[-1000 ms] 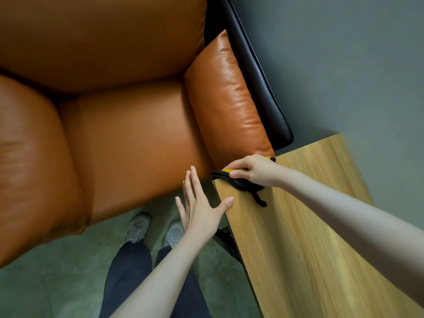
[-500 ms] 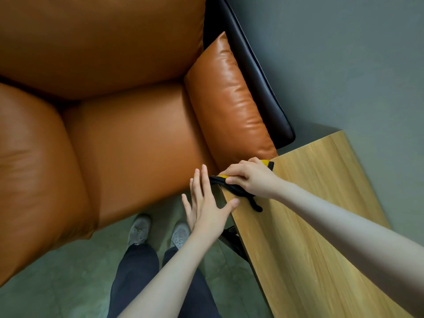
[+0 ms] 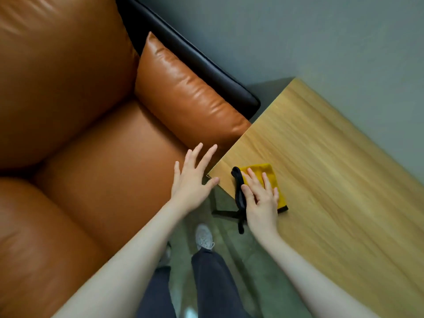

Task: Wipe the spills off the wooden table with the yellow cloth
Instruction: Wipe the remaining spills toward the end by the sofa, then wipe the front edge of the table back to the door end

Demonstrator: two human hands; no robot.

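Note:
The yellow cloth (image 3: 260, 172) lies flat near the left corner of the wooden table (image 3: 332, 180). A black band (image 3: 238, 191) runs along its left side and hangs over the table's near edge. My right hand (image 3: 261, 200) presses palm-down on the cloth with the fingers spread, covering its lower half. My left hand (image 3: 191, 180) is open with the fingers apart, just left of the table corner, its thumb tip close to the edge. I see no spill on the bare wood.
An orange leather sofa (image 3: 91, 134) with a cushion (image 3: 183, 92) and a black frame (image 3: 195, 58) fills the left and butts against the table. My legs and grey shoes (image 3: 204, 237) stand on green floor between sofa and table.
My right hand carried the bunched cloth from the table's far corner toward me and now presses it flat. The left hand stays open by the table edge. The view has shifted.

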